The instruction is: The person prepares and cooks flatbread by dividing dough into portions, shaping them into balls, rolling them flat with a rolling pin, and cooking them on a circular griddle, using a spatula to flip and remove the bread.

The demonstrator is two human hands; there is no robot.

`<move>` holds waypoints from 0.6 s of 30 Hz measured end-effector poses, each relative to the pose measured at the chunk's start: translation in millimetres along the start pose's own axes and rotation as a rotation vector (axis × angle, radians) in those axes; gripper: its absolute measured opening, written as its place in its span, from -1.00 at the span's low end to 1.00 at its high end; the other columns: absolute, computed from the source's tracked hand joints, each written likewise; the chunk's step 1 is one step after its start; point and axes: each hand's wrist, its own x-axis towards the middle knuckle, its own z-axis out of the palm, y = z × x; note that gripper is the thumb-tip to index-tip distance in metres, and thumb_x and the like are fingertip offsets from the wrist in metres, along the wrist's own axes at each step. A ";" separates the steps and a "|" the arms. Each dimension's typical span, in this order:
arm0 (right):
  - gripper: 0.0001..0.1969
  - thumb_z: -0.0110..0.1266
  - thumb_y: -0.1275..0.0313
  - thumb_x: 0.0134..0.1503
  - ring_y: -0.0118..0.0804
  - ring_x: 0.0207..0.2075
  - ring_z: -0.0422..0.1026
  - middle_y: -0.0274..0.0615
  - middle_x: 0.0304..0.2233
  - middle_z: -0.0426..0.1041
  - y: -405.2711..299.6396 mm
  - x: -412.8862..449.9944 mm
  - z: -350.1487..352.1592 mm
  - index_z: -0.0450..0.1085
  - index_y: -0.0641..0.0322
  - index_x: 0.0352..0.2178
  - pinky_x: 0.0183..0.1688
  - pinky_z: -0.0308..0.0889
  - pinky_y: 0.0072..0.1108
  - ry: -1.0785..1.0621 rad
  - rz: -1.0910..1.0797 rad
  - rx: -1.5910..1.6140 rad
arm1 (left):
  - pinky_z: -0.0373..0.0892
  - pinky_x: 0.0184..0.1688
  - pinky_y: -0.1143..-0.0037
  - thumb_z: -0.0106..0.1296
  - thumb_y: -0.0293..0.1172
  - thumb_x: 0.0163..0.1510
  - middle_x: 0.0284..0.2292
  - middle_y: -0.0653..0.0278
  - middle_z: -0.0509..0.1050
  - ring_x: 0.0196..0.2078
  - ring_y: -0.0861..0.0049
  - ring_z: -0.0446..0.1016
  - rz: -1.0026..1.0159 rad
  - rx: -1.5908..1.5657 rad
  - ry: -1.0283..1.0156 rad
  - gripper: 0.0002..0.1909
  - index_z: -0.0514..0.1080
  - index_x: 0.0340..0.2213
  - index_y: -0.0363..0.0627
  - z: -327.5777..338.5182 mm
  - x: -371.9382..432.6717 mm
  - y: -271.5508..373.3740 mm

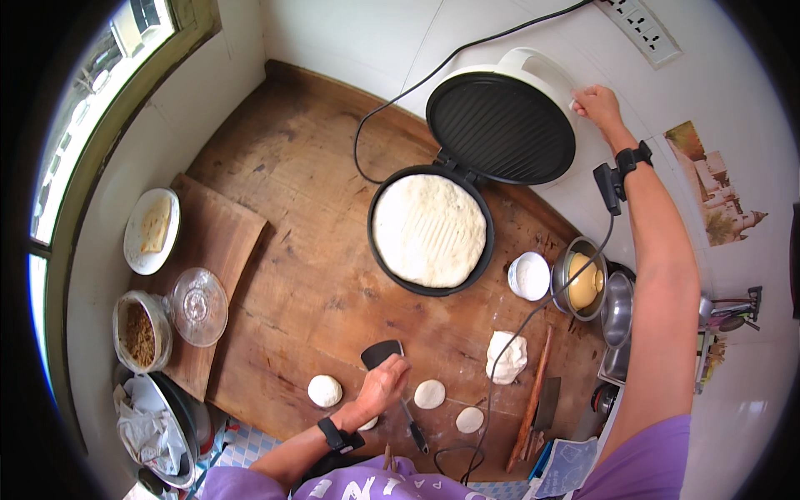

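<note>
An electric griddle stands on the wooden table, its white lid with a black ridged plate (503, 128) raised against the wall. My right hand (597, 107) grips the white edge of that lid beside its handle. In the round black lower pan (376, 261) lies a large pale flatbread (431, 231), with ridge marks across its top. My left hand (386, 380), fingers curled, is over a black spatula (381, 355). It covers the middle of the spatula, and whether it holds it is unclear. Small dough rounds (430, 394) and a dough ball (324, 390) lie near it.
On the right are a dough lump (507, 357), a rolling pin (531, 400), a cleaver (548, 403), a bowl of white powder (532, 277) and a metal bowl (562, 300). A board (240, 225) at left bears a glass lid (200, 306); nearby sits a filling bowl (141, 331). A cable (519, 334) hangs from my right wrist.
</note>
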 end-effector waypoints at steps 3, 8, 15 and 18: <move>-0.80 0.12 0.37 0.00 -0.62 -0.66 0.33 -0.30 -0.63 0.43 -4.9 1.3 2.0 0.37 0.31 -0.58 -0.57 0.29 -0.77 -0.020 0.001 -0.013 | 0.37 -0.40 0.39 0.00 -0.57 -0.05 -0.38 0.12 0.41 -0.38 0.15 0.44 -0.007 0.030 -0.032 -0.87 0.37 -0.37 -0.21 3.2 -1.2 -1.7; -0.74 0.17 0.35 -0.08 -0.51 -0.70 0.43 -0.21 -0.70 0.47 -10.2 2.8 4.4 0.39 0.38 -0.65 -0.56 0.34 -0.70 0.108 -0.012 -0.109 | 0.37 -0.39 0.36 -0.01 -0.57 -0.06 -0.39 0.11 0.41 -0.37 0.13 0.43 -0.023 0.017 -0.065 -0.86 0.38 -0.37 -0.22 4.6 1.0 -2.4; -0.73 0.16 0.35 -0.10 -0.43 -0.69 0.45 -0.19 -0.70 0.48 -13.8 0.2 1.9 0.36 0.39 -0.66 -0.51 0.37 -0.66 0.166 0.039 -0.229 | 0.36 -0.40 0.32 -0.01 -0.58 -0.08 -0.42 0.10 0.39 -0.38 0.09 0.41 -0.051 -0.028 -0.075 -0.85 0.37 -0.37 -0.23 0.8 0.7 -0.6; -0.66 0.12 0.24 -0.10 -0.40 -0.65 0.47 -0.18 -0.66 0.49 -22.3 6.8 -5.9 0.40 0.43 -0.53 -0.42 0.39 -0.59 0.061 0.104 -0.300 | 0.35 -0.40 0.32 -0.01 -0.57 -0.08 -0.44 0.08 0.38 -0.38 0.07 0.40 -0.020 -0.008 -0.039 -0.85 0.37 -0.37 -0.23 1.0 -1.2 -0.2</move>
